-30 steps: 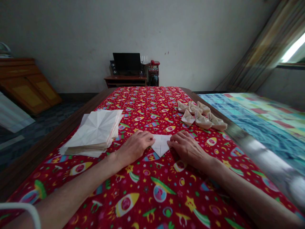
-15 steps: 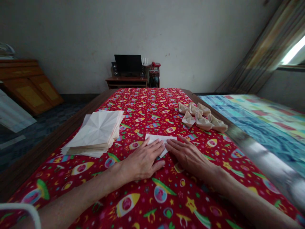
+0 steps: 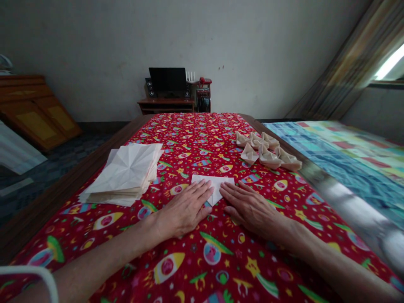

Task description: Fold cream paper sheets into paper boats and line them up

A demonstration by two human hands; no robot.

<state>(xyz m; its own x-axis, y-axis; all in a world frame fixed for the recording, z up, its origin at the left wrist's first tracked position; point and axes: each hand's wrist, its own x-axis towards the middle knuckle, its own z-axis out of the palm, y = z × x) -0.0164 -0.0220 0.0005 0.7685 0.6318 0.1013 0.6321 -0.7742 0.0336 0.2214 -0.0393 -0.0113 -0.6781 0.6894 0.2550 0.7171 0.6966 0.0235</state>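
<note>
A small sheet of white paper (image 3: 216,185), folded to a point toward me, lies on the red patterned cloth (image 3: 208,282). Flat on its left part rests my left hand (image 3: 189,206), fingers stretched out. My right hand (image 3: 248,204) lies on its right part, fingers also extended and the thumb apart. The hands hide both sides of the paper; its middle and straight far edge show. To the left is a stack of creased paper sheets (image 3: 129,168). Several folded paper boats (image 3: 268,158) stand grouped on the right.
The cloth covers a table with a dark wooden edge (image 3: 110,141). Behind it are a black monitor (image 3: 168,80) and a red telephone (image 3: 205,80). A wooden cabinet (image 3: 41,111) stands at left, a bed (image 3: 341,160) at right. A white curved tube (image 3: 38,271) crosses the lower left corner.
My hands have drawn apart slightly, the left one shifting to the left, so more of the paper's middle shows. The view has tilted a little.
</note>
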